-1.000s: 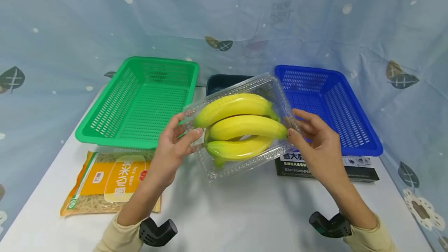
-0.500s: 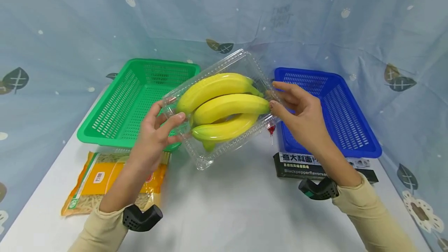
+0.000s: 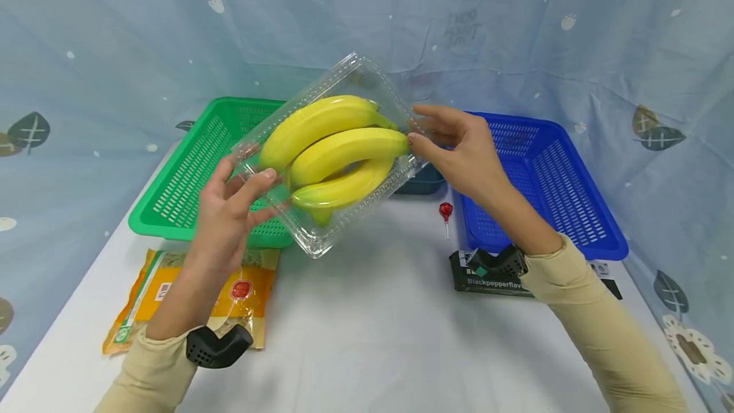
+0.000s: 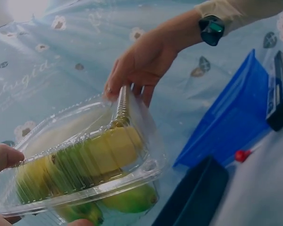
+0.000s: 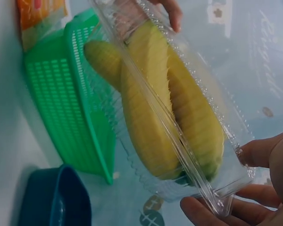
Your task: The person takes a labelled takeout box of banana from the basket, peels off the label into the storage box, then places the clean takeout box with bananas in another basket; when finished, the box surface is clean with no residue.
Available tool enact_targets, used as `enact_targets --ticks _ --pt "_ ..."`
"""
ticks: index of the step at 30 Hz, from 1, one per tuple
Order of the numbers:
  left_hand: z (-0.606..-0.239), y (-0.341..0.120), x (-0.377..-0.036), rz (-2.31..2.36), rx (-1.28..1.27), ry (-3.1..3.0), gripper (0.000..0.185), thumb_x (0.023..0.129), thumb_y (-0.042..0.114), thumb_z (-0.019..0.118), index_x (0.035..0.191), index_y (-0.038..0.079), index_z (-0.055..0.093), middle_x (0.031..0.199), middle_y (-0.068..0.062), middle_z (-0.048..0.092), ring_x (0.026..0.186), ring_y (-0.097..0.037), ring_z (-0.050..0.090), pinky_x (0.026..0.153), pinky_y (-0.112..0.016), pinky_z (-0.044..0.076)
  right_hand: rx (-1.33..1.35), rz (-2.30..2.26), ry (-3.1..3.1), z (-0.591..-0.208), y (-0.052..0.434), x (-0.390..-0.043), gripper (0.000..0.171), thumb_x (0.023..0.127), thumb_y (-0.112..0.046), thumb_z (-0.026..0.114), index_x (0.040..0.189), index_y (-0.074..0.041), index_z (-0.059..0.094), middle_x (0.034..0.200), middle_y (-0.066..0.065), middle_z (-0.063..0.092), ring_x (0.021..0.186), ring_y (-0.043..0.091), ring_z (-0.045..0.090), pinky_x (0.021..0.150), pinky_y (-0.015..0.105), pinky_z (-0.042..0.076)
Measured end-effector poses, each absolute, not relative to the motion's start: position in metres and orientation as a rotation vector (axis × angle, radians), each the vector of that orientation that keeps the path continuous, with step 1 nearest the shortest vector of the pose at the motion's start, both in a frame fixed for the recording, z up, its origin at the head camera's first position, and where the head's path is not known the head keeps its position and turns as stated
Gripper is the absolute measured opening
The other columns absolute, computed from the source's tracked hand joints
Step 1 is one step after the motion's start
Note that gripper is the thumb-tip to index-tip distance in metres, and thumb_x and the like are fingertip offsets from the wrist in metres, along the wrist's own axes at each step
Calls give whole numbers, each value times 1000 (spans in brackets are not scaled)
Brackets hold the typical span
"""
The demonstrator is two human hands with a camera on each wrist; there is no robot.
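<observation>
A clear plastic clamshell box [image 3: 375,85] with several yellow bananas [image 3: 344,152] inside is held up tilted above the table, its right end higher. My left hand [image 3: 229,209] grips the box's left end, thumb on the near face and fingers behind. On the right end, my right hand [image 3: 459,152] pinches the edge between thumb and fingers. Part of the green basket [image 3: 183,190] is hidden behind the box. The left wrist view shows the lid shut, with the right hand [image 4: 144,63] at the far corner.
A blue basket [image 3: 545,171] stands at the right, with a dark teal bin [image 3: 421,182] beside it, partly covered. A red lollipop [image 3: 445,211] lies between. An orange noodle packet [image 3: 246,292] lies front left; a black box [image 3: 487,282] lies front right.
Both hands have carried the box of bananas leftward and upward, from the middle toward the green basket. It is tilted more steeply, and the lollipop has come into view.
</observation>
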State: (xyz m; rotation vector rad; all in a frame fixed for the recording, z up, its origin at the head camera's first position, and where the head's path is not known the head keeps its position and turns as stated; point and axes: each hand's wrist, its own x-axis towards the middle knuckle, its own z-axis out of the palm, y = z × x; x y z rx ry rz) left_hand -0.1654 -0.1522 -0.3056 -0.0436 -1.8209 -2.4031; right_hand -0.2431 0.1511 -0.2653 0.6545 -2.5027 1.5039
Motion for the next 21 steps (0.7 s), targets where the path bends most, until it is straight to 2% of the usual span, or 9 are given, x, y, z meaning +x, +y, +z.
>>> enact_targets --ticks 9,16,21 --pt "-305 -167 -168 -2405 19 -1735 53 88 14 65 136 12 41 113 -15 44 110 -28 54 74 -40 52 613 1281 -2594 -259 127 -269 46 85 -38 68 125 -17 60 114 -1 64 93 8 63 74 27 53" --pt "-306 -180 -171 -2429 54 -1668 55 89 11 65 137 12 39 113 -14 42 107 -27 55 75 -39 53 640 1114 -2576 -258 103 -285 36 85 -38 68 113 -15 68 106 -1 66 91 9 62 66 25 52" --pt "-305 -188 -173 -2427 79 -1650 55 90 13 64 138 12 38 115 -13 42 108 -28 54 75 -38 53 647 1040 -2571 -255 85 -297 36 85 -38 68 112 -14 67 107 -1 65 92 11 62 68 24 51"
